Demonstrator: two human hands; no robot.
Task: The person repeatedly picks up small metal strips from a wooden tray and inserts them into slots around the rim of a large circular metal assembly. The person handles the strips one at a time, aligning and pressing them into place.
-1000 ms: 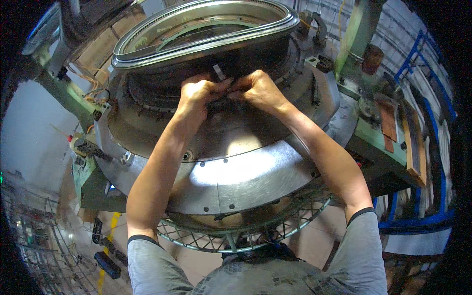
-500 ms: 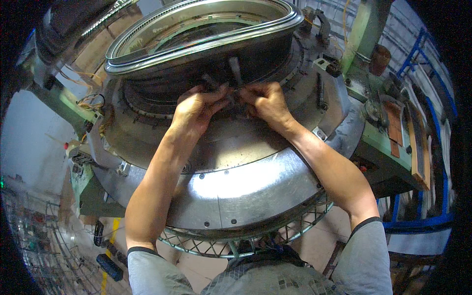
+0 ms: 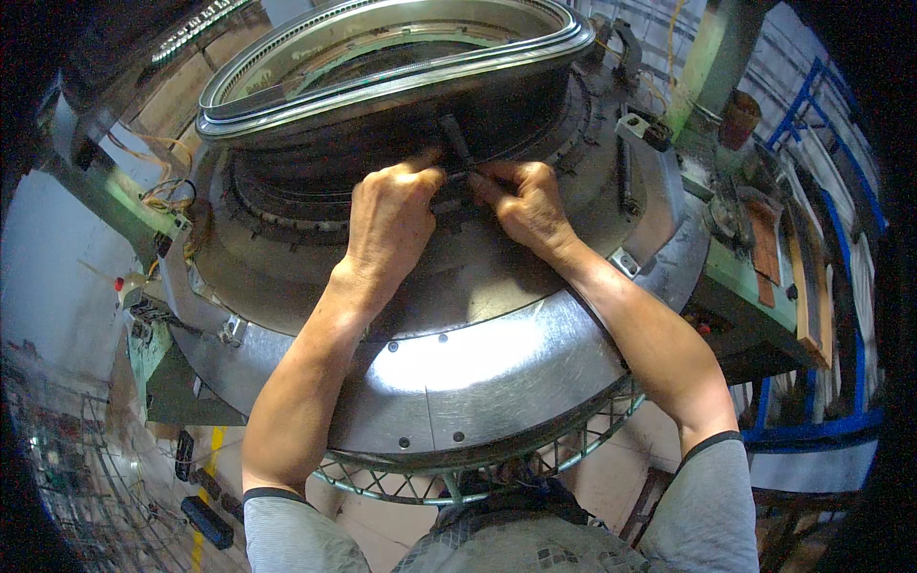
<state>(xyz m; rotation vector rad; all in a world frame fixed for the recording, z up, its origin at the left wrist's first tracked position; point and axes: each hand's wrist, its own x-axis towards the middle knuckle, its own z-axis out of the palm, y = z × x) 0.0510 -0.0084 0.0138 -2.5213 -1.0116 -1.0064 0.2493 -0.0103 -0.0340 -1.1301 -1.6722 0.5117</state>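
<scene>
Past the bright metal plate point(image 3: 478, 382), the left hand point(image 3: 392, 215) was curled, forefinger blurred; whether it held anything, I couldn't tell. The right hand point(image 3: 533, 205) seemed to pinch the lower end of a thin strip point(image 3: 457, 138), tilted before the drum's dark wall point(image 3: 516, 105). Doing this well probably called for a light, steady pinch.

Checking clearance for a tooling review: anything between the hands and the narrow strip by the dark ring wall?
Nothing visible in the way. The right hand is at the lower end of the narrow strip; the left hand is to its left, no obstacle showing. Too dark to confirm contact.
</scene>
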